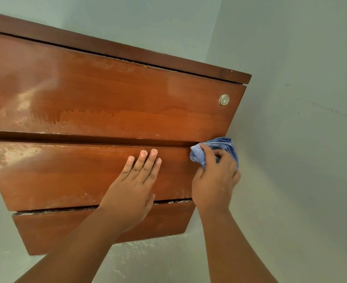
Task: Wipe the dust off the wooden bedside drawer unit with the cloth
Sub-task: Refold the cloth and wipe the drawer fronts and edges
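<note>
Blue cloth (223,145) is gripped, bunched, by right hand (215,180) at right edge of drawer unit (107,94); left hand (135,186) is laid flat on its front. Dust is judged mostly unwiped.

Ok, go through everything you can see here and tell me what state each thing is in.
Top drawer: shut, streaked with dust.
Middle drawer: pulled out slightly, dusty at its left end.
Bottom drawer: looks shut, dust along its top edge.
Round lock: no key in it.
Blue cloth: bunched, at the middle drawer's upper right corner.
Left hand: flat on the middle drawer, fingers straight.
Right hand: grips the cloth.
</note>
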